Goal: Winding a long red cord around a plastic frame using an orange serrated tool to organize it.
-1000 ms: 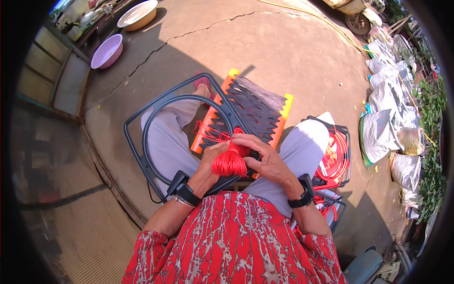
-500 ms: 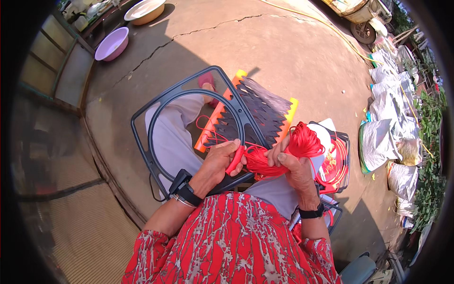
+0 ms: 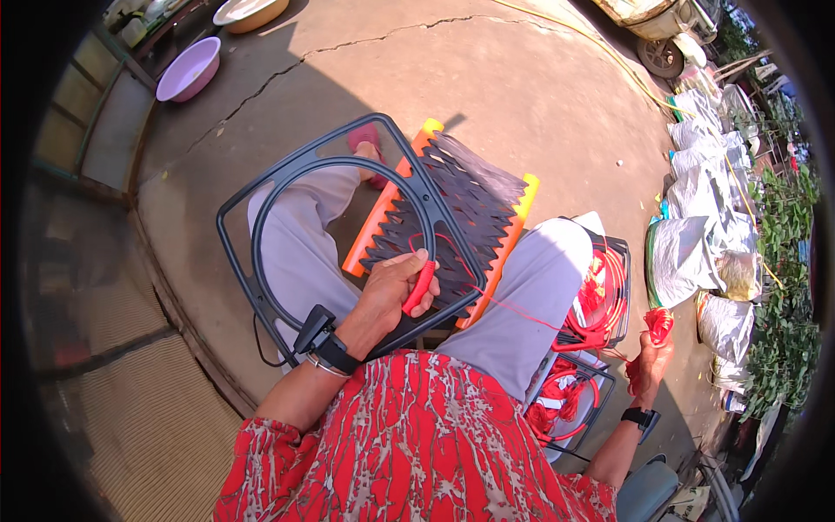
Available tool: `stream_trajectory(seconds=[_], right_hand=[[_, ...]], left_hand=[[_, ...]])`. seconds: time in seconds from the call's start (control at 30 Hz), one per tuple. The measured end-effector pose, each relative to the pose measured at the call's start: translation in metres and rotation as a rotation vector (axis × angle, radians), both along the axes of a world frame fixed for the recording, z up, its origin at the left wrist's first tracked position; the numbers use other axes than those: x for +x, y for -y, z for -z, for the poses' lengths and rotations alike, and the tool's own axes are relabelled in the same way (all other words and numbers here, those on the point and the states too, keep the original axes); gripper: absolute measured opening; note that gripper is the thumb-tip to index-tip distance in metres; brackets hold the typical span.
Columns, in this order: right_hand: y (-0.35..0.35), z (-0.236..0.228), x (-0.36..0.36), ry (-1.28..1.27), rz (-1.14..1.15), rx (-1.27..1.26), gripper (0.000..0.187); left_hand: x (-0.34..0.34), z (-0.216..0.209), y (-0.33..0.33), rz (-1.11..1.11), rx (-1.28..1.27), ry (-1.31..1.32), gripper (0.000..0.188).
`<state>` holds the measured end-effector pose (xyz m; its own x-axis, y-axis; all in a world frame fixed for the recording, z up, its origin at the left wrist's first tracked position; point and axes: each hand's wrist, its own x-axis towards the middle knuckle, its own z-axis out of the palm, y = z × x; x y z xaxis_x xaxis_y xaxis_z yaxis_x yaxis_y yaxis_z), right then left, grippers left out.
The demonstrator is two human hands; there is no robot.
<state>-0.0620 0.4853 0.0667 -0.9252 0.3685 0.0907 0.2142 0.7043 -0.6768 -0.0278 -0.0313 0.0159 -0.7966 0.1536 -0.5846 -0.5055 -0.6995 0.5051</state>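
Observation:
My left hand (image 3: 396, 287) is closed around the ring of a dark square frame (image 3: 428, 198) lying over my lap. It grips where red cord (image 3: 419, 291) is wound tightly round the ring. Stretched out low to the right, my right hand (image 3: 645, 370) is closed on a bundle of red cord (image 3: 660, 324). A thin red strand (image 3: 522, 315) runs from the ring across my right thigh toward that hand. Between my legs is an orange-and-yellow barred piece laced with dark strips (image 3: 461, 196).
More frames with red rings (image 3: 619, 304) stand beside my right leg, others (image 3: 600, 396) nearer my hip. White sacks (image 3: 683, 261) line the right side by green plants (image 3: 787, 270). A purple basin (image 3: 190, 70) and an orange basin (image 3: 252, 13) sit far left. A yellow hose (image 3: 600, 45) crosses the ground.
My right hand has swung from beside the ring out to the far right with the cord bundle, drawing a strand out behind it. My left hand keeps its hold on the ring.

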Motion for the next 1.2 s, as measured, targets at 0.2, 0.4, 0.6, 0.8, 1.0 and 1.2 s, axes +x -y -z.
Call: stream_trajectory(seconds=[0.2,0.4,0.6,0.8,1.0,1.2], right_hand=[[0.155,-0.017,-0.002,0.199,-0.191,-0.844,0.01],[0.262,-0.033,-0.008,0.53,-0.654,-0.37,0.028],[0.222,-0.035,-0.001,0.433,-0.436,-0.72,0.018],[0.071,0.028,0.011,0.191,0.01,-0.979,0.015],[0.034,0.041,0.031,0.141,0.094,-0.314,0.023],[0.101,0.005,0.009,0.155,-0.143,0.005,0.02]], left_hand=[[0.003,-0.005,-0.003,0.016,-0.055,-0.015,0.032],[0.003,-0.019,-0.001,0.02,-0.041,-0.037,0.032],[0.007,-0.016,0.0,0.007,0.001,-0.043,0.033],[0.005,-0.014,0.0,-0.019,0.027,-0.018,0.031],[0.004,-0.014,-0.003,0.008,0.041,-0.017,0.03],[0.006,-0.017,-0.003,-0.01,-0.021,-0.073,0.026]])
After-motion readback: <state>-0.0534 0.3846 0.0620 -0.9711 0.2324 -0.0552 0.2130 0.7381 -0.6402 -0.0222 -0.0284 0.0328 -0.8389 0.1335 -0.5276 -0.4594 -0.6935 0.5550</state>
